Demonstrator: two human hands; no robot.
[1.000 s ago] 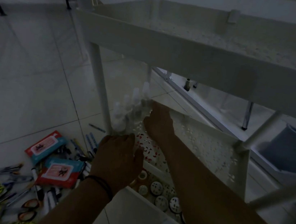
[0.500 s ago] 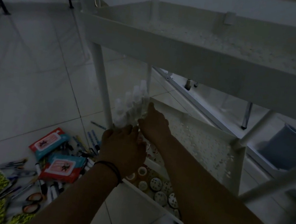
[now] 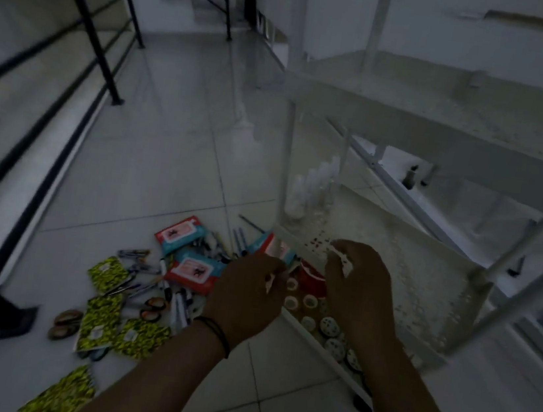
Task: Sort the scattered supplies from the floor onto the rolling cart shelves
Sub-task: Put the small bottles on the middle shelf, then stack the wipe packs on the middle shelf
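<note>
Two hands: both low, over near edge of the cart's middle shelf.
Floor pile: yellow-black patterned packets (image 3: 100, 316), scissors, pens, teal-red wipe packs (image 3: 179, 233), all left of left hand, not yet sorted.
Left hand (image 3: 245, 301): fingers curled shut, something small and pale at fingertips, cannot tell what; dark band on wrist.
Red cup (image 3: 312, 278): between the hands, seems to sit on lower shelf.
Right hand (image 3: 358, 286): closed, pinching small white bit, unclear what.
White perforated plastic cart shelf (image 3: 426, 281): just right of and beyond right hand; white bottles (image 3: 310, 190) in its far corner.
Tape rolls (image 3: 328, 325): under right hand, bottom shelf.
Risk: dim, blurred view; small pinched bits could slip through the shelf holes; reaching back could knock bottles.
</note>
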